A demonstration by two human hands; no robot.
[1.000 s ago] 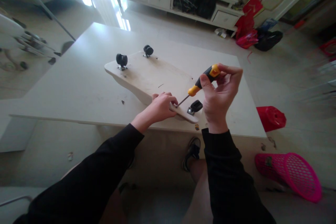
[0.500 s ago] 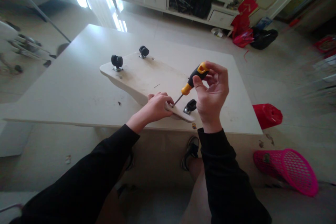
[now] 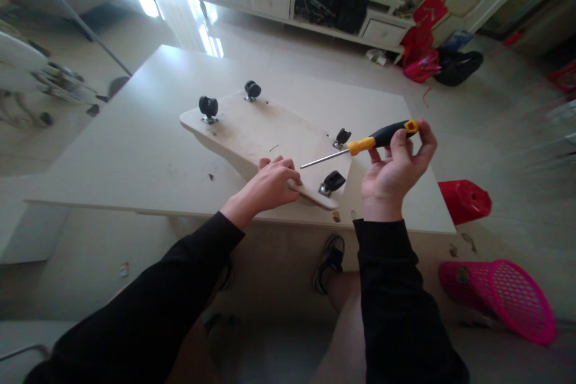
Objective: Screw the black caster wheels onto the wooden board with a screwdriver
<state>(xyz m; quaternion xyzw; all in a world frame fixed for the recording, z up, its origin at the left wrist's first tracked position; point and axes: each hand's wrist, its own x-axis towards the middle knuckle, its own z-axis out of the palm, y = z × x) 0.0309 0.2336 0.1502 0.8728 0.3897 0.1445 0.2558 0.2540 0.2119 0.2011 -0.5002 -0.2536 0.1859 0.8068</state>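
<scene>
Wheeled board (image 3: 243, 126): lying on the white bench (image 3: 112, 168), wheeled face up.
Left hand (image 3: 272, 183): at the board's near edge, fingers gripping that edge.
Right hand (image 3: 391, 174): right of the board, fingers pinching the screwdriver (image 3: 382, 137) by its handle.
Shaft tip: above the board, just beside the left hand; contact cannot be told.
Right casters (image 3: 333, 181): two, at the board's right end.
Left casters (image 3: 207, 107): two, at the board's left end.
White cabinet (image 3: 270, 2): well beyond the board.
</scene>
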